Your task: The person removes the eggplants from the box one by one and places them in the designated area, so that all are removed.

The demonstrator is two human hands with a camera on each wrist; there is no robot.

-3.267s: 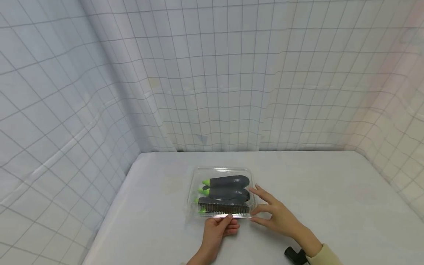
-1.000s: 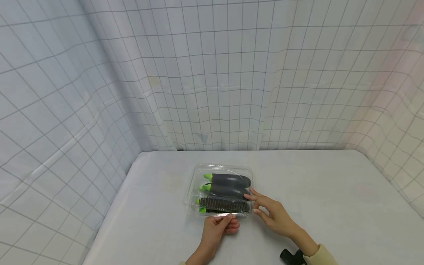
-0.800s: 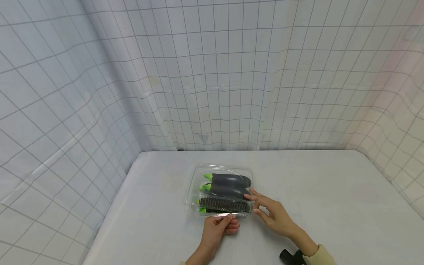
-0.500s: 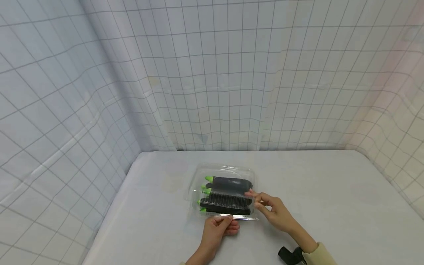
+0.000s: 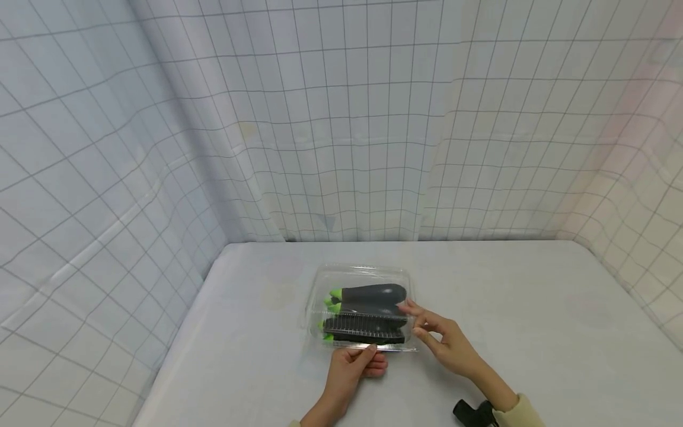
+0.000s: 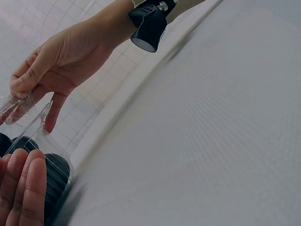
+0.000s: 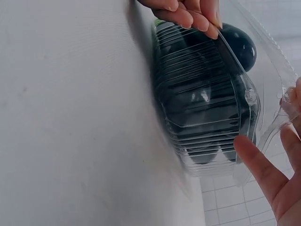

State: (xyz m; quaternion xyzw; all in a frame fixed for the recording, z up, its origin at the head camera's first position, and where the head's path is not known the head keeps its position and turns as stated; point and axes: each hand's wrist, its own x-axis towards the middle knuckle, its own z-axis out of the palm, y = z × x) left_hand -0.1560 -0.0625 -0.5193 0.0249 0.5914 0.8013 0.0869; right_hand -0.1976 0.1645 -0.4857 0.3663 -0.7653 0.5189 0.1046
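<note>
A clear plastic clamshell box (image 5: 397,349) sits on the white table with several dark eggplants (image 5: 373,293) with green stems inside. My left hand (image 5: 347,373) pinches the middle of its front rim between thumb and fingers. At the front right corner, my right hand (image 5: 448,344) pinches the corner of the clear lid (image 7: 277,52), which stands raised from the ribbed base (image 7: 197,108) there. One right finger (image 7: 258,165) reaches to the base's rim in the right wrist view. The left wrist view shows only part of the left hand's fingers (image 6: 33,193).
The white table (image 5: 533,332) reaches out on both sides of the box. Behind and beside it hang white curtains (image 5: 347,148) with a grid pattern. A black camera (image 5: 472,413) is strapped at my right wrist.
My right hand has gone from spread fingers at the box's corner to pinching the lid's corner. The lid's front edge has lifted. My left hand keeps its grip on the front rim.
</note>
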